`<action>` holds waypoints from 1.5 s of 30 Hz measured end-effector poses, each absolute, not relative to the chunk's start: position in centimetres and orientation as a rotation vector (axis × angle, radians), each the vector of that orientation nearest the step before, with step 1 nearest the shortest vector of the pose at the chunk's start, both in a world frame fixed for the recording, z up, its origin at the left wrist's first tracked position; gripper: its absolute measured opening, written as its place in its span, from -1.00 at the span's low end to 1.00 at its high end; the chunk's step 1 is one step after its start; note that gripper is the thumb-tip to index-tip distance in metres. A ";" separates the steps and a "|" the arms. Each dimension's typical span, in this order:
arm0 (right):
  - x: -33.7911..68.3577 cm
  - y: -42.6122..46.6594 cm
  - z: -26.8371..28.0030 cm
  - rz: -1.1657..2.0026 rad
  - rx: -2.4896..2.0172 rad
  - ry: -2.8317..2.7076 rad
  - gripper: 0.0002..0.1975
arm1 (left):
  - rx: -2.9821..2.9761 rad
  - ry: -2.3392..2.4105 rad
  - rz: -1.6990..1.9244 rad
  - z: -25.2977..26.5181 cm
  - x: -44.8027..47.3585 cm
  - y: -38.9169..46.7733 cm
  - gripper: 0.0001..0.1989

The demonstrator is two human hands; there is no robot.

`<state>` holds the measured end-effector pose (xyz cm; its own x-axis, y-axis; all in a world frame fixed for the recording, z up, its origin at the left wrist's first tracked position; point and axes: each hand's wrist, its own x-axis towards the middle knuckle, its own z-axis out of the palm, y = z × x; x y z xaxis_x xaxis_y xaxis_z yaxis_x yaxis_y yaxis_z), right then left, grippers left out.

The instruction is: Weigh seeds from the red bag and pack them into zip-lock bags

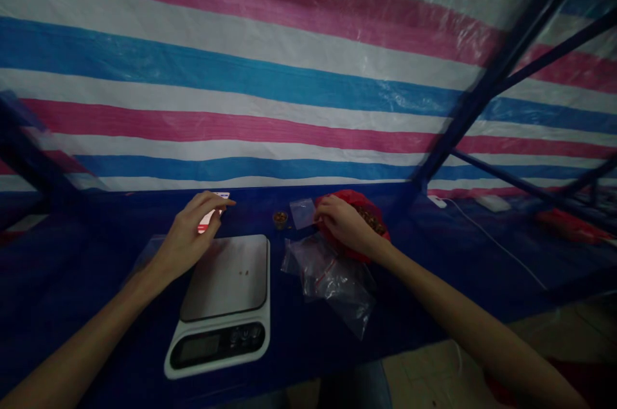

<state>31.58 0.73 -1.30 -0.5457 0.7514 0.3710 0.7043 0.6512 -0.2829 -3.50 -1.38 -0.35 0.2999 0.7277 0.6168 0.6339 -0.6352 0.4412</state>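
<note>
My left hand [193, 229] is held past the back left of a white kitchen scale [226, 280], its fingers apart. A lit phone [208, 221] shows behind those fingers; whether they touch it I cannot tell. On the scale's plate lie a few tiny bits. My right hand [344, 221] pinches the edge of a small clear plastic bag [302, 213]. Under and behind that hand is a red bag [354, 199] with small brown pieces [372, 221] in it. Between the hands stands a little clear cup [280, 220] of similar pieces.
Several clear plastic bags [332, 274] lie loosely in front of the red bag. A white cable [496, 242] runs over the blue surface [424, 293] at right. Blue metal bars [463, 113] slant upward before a striped sheet [241, 87].
</note>
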 end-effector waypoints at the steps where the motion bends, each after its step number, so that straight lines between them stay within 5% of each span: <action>1: 31.8 0.5 -1.4 0.205 -1.096 -2.458 -0.66 | 2.464 1.274 1.256 -0.3 -3.4 -1.7 -0.74; 12: 31.8 -0.3 -2.2 0.497 -1.004 -2.601 -0.62 | 2.803 1.048 0.937 -1.2 -1.7 -3.7 -0.72; 18: 31.4 -0.4 -2.4 0.559 -1.102 -2.509 -0.80 | 2.878 0.865 0.761 -1.0 -0.9 -4.5 -0.67; 32: 27.3 1.4 0.3 0.300 -1.281 -2.894 -0.85 | 2.920 0.901 0.879 -1.2 -1.5 -4.1 -0.73; 36: 26.1 2.4 0.2 0.411 -1.240 -2.984 -0.96 | 2.933 0.887 0.930 -1.2 -1.5 -4.1 -0.73; 45: 25.6 2.5 0.9 0.568 -1.434 -2.926 -0.80 | 2.948 0.893 0.973 -1.4 -1.8 -3.7 -0.75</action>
<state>25.60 2.46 0.94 -0.6130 0.7334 -0.2938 0.7901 0.5680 -0.2305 -1.81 -3.72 -1.43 0.6665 0.4770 0.5730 0.5300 -0.8436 0.0858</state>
